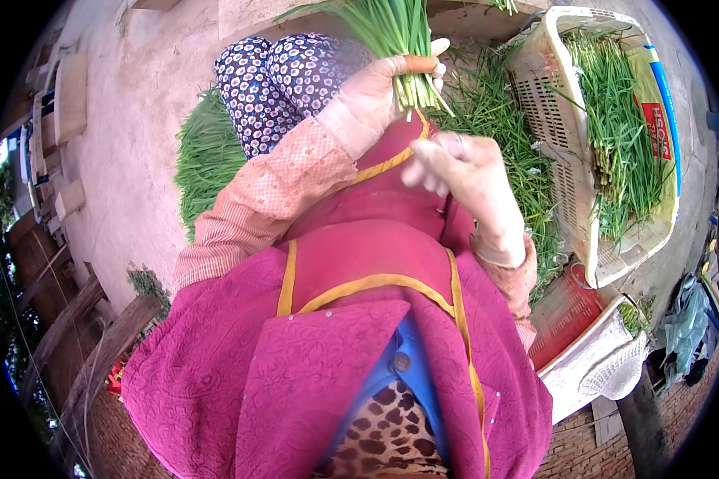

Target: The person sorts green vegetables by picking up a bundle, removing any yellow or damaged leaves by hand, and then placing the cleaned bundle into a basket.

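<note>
My left hand (374,96), in a thin pale glove, is closed around a bunch of long green leafy stalks (395,30) near their cut, whitish ends. Tan wrapping (420,64) lies across the thumb. Just below the stalk ends, my right hand (455,161) hovers over the red apron with yellow trim (371,239). Its fingers are loosely curled and blurred; whether they pinch something small cannot be seen. A thick pile of green stalks (207,161) lies on the ground beside the patterned trouser legs.
A white plastic crate (599,278) holding more green stalks (617,120) stands at the right. Loose green leaves (503,114) cover the ground beside it. A red crate (566,317) and a white container (575,383) are at lower right; wooden logs (120,335) lie at lower left.
</note>
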Demonstrator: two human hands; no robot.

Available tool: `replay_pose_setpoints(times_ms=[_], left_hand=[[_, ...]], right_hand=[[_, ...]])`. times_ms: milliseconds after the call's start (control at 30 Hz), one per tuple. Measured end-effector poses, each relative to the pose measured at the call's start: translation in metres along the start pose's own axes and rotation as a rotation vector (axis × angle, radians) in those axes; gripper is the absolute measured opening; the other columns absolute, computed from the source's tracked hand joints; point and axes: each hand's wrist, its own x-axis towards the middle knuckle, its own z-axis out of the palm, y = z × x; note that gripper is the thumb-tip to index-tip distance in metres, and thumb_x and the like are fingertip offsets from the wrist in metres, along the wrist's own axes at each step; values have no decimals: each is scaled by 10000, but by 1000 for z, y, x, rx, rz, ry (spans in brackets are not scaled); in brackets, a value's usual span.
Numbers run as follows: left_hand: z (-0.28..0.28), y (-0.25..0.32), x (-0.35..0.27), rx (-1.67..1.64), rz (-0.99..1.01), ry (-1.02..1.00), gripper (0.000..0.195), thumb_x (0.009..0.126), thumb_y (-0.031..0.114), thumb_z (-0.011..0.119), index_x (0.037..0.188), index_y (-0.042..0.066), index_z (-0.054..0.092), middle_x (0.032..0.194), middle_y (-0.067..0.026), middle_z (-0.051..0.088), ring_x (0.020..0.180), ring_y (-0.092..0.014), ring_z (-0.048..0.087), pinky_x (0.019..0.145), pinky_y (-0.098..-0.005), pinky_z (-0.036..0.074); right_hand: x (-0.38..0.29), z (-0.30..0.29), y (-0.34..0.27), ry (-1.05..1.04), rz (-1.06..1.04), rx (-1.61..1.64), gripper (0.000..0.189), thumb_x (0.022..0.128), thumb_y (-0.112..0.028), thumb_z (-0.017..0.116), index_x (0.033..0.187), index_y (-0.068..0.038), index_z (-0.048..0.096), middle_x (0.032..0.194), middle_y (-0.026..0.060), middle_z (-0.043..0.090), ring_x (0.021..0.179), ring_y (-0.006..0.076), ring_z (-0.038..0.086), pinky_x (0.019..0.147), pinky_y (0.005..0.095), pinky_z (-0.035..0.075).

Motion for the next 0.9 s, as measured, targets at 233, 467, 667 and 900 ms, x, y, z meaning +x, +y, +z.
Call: replay_pose_setpoints(times_ms=[233,467,667,900], left_hand=[[5,-9,-5,80,-24,33,424,871,-49,601,1277,13,495,1193,-152,611,869,-222,657,741,-348,595],[-6,-13,-3,152,-98,-38,527,892,19,617,1380,-16,419,950,-101,634,817,-197,663,724,-303,582],[6,-15,-14,213,-54,5,454,883,10,619,1310,-59,480,1065,-127,645,833,-168,671,746,-274,589],[10,-30,-10,72,-14,-131,354,922,56,592,1243,-65,504,1165,-175,609,983,-222,644,747,-314,569]], right_hand=[[-2,-18,9,49,2,56,259,909,-246,664,749,-44,693,644,13,667,573,42,540,531,196,432],[22,-10,8,-28,63,51,264,917,-259,656,795,-31,709,648,0,664,570,30,526,504,186,405],[-9,-12,-4,407,-300,184,149,931,-38,580,1012,3,698,946,58,720,708,64,603,650,199,502],[23,0,10,460,-520,98,257,942,37,499,1131,-15,665,914,53,669,793,84,647,739,206,524]])
